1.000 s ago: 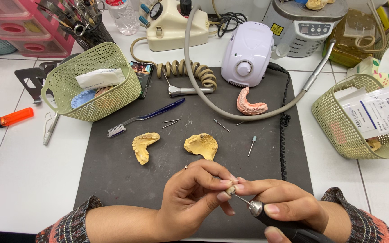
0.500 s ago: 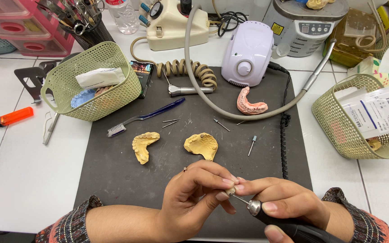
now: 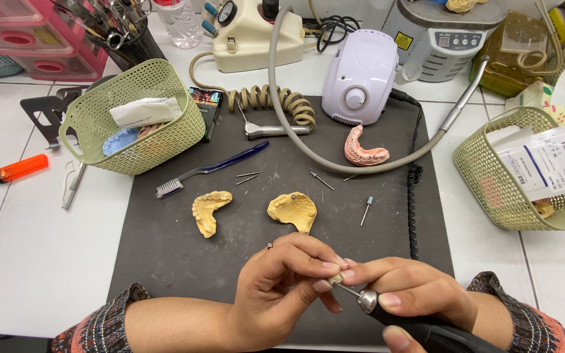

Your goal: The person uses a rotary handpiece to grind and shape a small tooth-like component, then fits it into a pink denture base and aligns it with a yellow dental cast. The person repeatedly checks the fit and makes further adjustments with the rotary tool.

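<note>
My right hand [image 3: 407,294] grips a black rotary handpiece [image 3: 420,323] whose metal tip points left and up. My left hand [image 3: 282,287] pinches a tiny pale piece [image 3: 335,279] at its fingertips, right against the bur of the handpiece. Both hands hover over the near edge of a dark grey work mat [image 3: 165,255]. On the mat just beyond them lie two yellow dental casts, one at the left [image 3: 209,210] and one at the right [image 3: 293,210]. A pink denture base [image 3: 365,149] rests farther back.
A blue toothbrush [image 3: 210,168], loose burs [image 3: 366,210] and a coiled hose [image 3: 276,103] lie on the mat. Green mesh baskets stand at the left [image 3: 132,117] and right [image 3: 524,176]. A white motor unit [image 3: 359,77] sits behind; an orange lighter [image 3: 19,168] lies at the far left.
My hands have stayed nearly in place; the fingertips and handpiece tip shifted only slightly together.
</note>
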